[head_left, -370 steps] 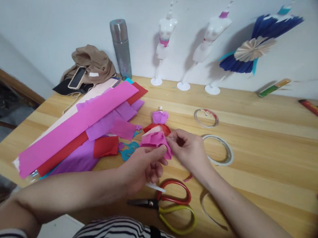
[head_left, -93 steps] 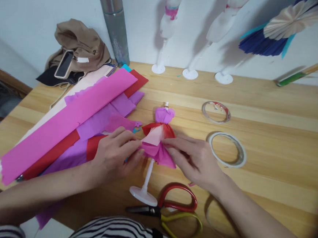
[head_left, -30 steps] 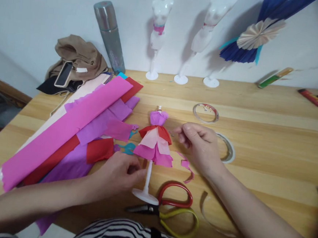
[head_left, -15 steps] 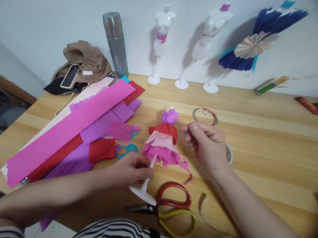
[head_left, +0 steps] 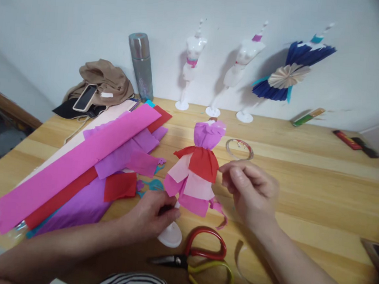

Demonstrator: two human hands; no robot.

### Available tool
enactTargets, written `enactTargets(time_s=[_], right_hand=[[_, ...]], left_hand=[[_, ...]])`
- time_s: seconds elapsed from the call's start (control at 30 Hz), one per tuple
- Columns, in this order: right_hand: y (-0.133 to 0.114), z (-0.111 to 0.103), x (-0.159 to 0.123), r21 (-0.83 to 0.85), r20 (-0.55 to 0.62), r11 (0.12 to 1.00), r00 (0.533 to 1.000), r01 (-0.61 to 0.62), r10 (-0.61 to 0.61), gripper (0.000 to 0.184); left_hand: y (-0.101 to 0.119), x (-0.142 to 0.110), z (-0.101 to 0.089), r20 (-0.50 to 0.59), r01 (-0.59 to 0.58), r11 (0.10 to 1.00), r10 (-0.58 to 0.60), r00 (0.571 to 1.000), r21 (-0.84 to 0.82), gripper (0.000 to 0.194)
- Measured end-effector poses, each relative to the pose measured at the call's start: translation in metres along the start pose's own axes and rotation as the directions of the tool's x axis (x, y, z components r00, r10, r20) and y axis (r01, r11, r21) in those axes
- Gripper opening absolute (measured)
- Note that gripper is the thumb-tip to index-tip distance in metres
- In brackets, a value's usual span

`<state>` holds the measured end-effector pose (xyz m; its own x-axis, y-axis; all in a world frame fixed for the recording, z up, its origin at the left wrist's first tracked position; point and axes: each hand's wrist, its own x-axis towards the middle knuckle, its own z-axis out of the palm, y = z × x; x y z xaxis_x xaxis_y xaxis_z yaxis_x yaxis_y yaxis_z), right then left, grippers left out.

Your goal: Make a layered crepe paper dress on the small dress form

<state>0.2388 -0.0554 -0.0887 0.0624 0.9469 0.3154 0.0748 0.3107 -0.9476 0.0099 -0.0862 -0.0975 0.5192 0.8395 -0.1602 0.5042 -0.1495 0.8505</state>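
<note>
My left hand (head_left: 157, 214) is closed around the thin stem of a small white dress-form stand, whose round base (head_left: 171, 234) shows below my fingers. The form wears a crepe paper dress (head_left: 202, 184) with a purple top, a red upper skirt layer (head_left: 204, 163), and pale pink and bright pink layers beneath. My right hand (head_left: 253, 190) is closed in a pinch, fingertips at the right edge of the red layer. Whether anything is between them is hidden. A curled pink strip (head_left: 221, 214) trails by the hem. Scissors (head_left: 188, 262) with red and yellow handles lie in front.
Crepe paper sheets (head_left: 76, 168) are piled at left. Behind them are a brown cloth bag (head_left: 105, 80), a phone (head_left: 85, 97) and a flask (head_left: 141, 68). Several dress forms (head_left: 195, 50) stand along the wall, one in a blue dress (head_left: 300, 72). A tape roll (head_left: 239, 149) lies at right.
The dress form has tilted more upright and turned, so its skirt layers hang wider. My right fingertips have come to the red layer's edge. The camera view has shifted.
</note>
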Motion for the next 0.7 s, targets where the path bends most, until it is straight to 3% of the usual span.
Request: enactTargets(time_s=[0.13,0.27,0.43,0.57,0.7], right_hand=[[0.000,-0.001,0.015,0.109,-0.079,0.989,0.991,-0.100,0.109,0.011],[-0.003,-0.001,0.026,0.160,-0.102,0.977,0.982,-0.142,0.160,0.021],[-0.010,-0.005,0.033,0.161,-0.136,0.982,0.984,-0.097,0.120,0.021],[-0.019,-0.006,0.039,0.105,-0.136,0.993,0.988,-0.055,0.069,0.017],[-0.025,-0.003,0.041,-0.013,-0.281,0.999,0.958,0.050,-0.052,0.006]], left_hand=[[0.001,-0.001,-0.001,-0.021,-0.017,0.999,0.018,1.000,0.048,0.021],[0.001,-0.001,0.000,-0.051,-0.056,0.995,0.060,0.997,0.078,0.022],[0.001,-0.003,0.002,-0.087,-0.073,0.987,0.086,0.992,0.141,0.023],[0.003,-0.005,0.005,-0.118,-0.151,0.972,0.174,0.978,0.180,0.024],[0.004,-0.005,0.005,-0.124,-0.139,0.973,0.164,0.979,0.186,0.023]])
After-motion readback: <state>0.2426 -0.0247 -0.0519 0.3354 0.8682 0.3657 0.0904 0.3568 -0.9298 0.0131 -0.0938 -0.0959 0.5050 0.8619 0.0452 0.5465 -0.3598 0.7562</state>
